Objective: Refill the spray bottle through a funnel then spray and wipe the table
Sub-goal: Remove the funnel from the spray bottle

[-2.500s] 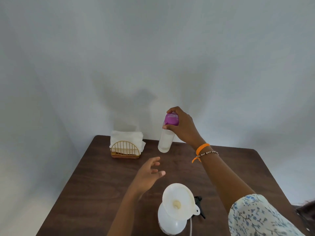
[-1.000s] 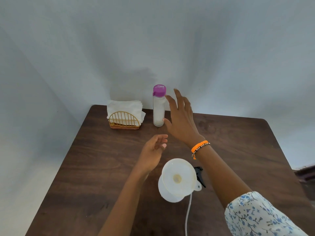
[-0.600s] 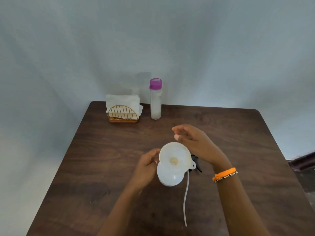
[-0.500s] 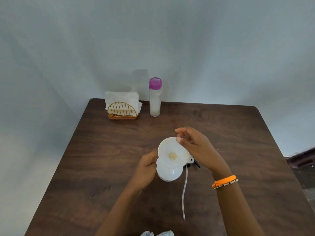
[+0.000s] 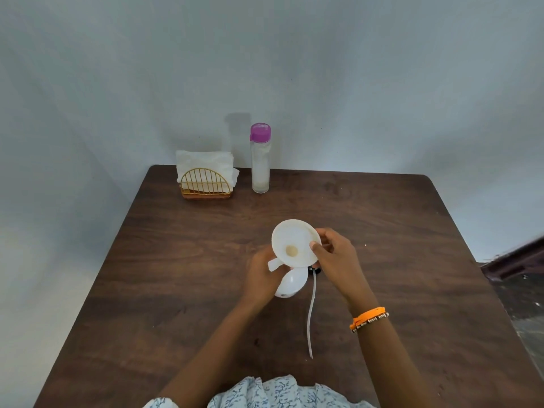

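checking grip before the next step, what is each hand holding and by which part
The right hand pinches the white funnel by its rim. The left hand grips the side of the white spray bottle below it.

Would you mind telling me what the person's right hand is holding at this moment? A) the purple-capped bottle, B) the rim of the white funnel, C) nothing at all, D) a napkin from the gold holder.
B: the right hand pinches the rim of the white funnel above the spray bottle, while the purple-capped bottle stands untouched at the far edge beside the napkin holder.
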A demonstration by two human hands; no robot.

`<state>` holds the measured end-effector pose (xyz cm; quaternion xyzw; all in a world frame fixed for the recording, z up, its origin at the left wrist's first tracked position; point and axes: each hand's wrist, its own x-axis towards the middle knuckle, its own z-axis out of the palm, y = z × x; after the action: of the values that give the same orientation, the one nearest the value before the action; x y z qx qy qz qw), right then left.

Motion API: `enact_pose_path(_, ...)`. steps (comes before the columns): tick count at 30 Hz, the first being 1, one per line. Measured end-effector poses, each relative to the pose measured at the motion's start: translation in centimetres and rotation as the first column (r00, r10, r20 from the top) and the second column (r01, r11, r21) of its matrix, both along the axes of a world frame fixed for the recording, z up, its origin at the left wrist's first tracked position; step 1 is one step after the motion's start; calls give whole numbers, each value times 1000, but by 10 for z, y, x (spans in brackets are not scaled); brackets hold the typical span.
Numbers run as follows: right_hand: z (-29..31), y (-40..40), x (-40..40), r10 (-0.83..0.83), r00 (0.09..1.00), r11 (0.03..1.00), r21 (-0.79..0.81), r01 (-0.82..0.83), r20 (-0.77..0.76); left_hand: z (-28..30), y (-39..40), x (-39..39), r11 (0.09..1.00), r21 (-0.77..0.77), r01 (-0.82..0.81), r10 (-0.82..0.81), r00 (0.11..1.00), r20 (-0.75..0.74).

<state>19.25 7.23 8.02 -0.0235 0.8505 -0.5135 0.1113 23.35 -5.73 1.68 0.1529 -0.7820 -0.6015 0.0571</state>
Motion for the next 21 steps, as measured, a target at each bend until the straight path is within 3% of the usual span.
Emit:
enact_pose_path(3, 0, 6, -1, -31, 999, 999, -31, 30, -17, -3, -3, 0, 994, -102, 24, -31, 997, -71)
enact_pose_path(7, 2, 19, -3, -83, 997, 987, -139, 82, -5, -2, -9, -1, 991, -124, 49, -59, 996, -73)
enact_pose_path(13, -2, 30, -1, -155, 970, 938, -280, 203, 186, -4, -11, -3, 992, -103, 72, -82, 992, -93)
enact_pose_path(17, -2, 33, -1, -85, 963, 890, -414, 189, 257, -6, -12, -3, 993, -94, 71, -79, 993, -85)
enact_pose_path(21, -9, 30, -2, -130, 966, 928, -316, 197, 222, -7, -12, -4, 992, -93, 90, -99, 991, -90)
